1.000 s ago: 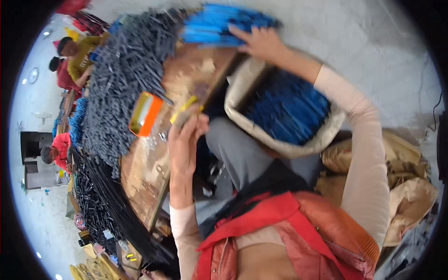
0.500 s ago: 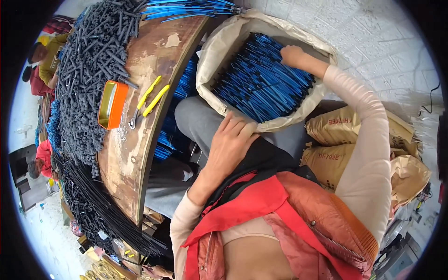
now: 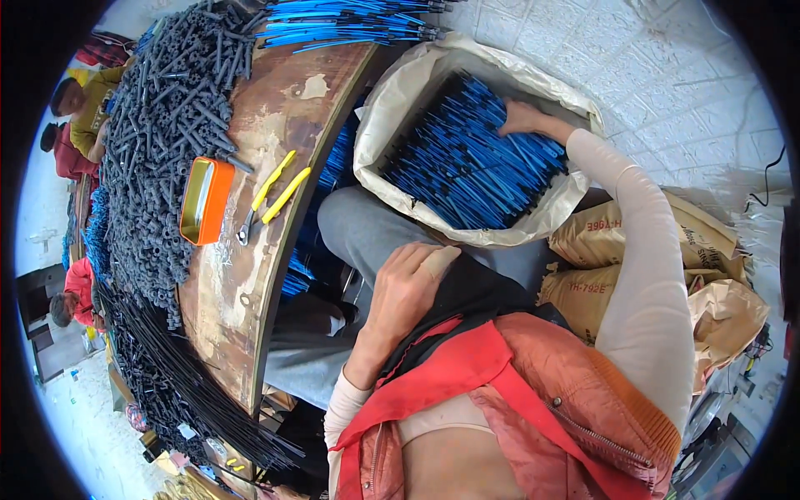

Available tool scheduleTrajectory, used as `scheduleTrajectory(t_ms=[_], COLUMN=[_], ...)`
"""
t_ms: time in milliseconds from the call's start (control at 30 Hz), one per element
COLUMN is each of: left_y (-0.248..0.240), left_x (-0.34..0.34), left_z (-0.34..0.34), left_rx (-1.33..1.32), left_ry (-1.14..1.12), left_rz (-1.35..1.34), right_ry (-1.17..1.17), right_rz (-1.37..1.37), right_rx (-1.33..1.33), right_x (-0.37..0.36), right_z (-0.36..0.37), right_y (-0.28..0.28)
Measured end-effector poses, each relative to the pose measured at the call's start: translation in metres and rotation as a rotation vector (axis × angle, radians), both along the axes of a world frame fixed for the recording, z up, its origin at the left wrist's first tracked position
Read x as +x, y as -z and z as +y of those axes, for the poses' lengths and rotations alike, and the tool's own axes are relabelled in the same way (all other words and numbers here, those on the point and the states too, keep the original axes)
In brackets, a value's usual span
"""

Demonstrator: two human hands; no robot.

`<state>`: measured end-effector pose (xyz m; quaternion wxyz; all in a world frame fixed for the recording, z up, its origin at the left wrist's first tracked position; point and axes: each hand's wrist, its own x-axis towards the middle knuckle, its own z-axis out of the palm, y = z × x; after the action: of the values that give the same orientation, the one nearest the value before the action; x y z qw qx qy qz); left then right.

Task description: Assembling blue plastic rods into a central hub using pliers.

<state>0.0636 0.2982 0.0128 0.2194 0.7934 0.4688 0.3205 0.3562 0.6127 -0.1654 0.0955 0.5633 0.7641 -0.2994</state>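
A cream woven sack (image 3: pixel 371 125) stands open between my legs and the tiled floor. Inside lie many thin blue rods with black ends (image 3: pixel 475 158), packed side by side. My right hand (image 3: pixel 527 119) reaches over the sack's far right side and touches the rods, thumb and fingers apart, the fingertips partly hidden. On my dark-covered thigh, just short of the sack's near rim, rests my left hand (image 3: pixel 407 287), empty, its fingers loosely extended. One of its fingers has a tan wrap.
The curved wooden table (image 3: pixel 242 300) at left bears heaped grey tubular parts (image 3: pixel 154 158), an orange box (image 3: pixel 207 200), yellow-handled scissors (image 3: pixel 271 187), black rods (image 3: pixel 200 375) and blue rods (image 3: pixel 350 21). Brown paper sacks (image 3: pixel 583 292) lie at right. Other people sit beyond the table.
My left hand has come off the sack's near rim and down onto my thigh. My right hand has spread its thumb and fingers over the rods. The view has shifted slightly.
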Motion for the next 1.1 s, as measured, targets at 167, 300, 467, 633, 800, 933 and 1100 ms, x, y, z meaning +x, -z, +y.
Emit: scheduleTrajectory(t_ms=[167, 300, 467, 633, 800, 933, 1100], left_y=[0.001, 0.003, -0.001, 0.000, -0.002, -0.004, 0.001], left_x=[0.000, -0.004, -0.022, -0.015, -0.017, -0.016, -0.020], left_z=[-0.005, -0.007, -0.018, -0.019, -0.020, -0.027, -0.037], left_rx=[-0.044, -0.001, -0.088, -0.108, -0.126, -0.160, -0.184], left_ry=[-0.013, 0.010, -0.091, -0.064, -0.066, -0.071, -0.100], left_rz=[-0.037, -0.068, -0.043, -0.066, 0.002, 0.052, 0.074], right_ry=[0.031, 0.014, -0.035, -0.220, -0.315, -0.291, -0.262], right_rz=[-0.043, -0.031, 0.038, 0.025, 0.235, -0.165, -0.147], right_rx=[0.160, 0.159, 0.177, 0.477, 0.503, 0.572, 0.467], right_x=[-0.003, -0.006, -0.035, -0.049, -0.036, -0.018, -0.015], right_z=[-0.015, -0.020, -0.064, -0.097, -0.106, -0.079, -0.077], right_y=[0.003, -0.020, -0.107, -0.120, -0.085, -0.115, -0.092])
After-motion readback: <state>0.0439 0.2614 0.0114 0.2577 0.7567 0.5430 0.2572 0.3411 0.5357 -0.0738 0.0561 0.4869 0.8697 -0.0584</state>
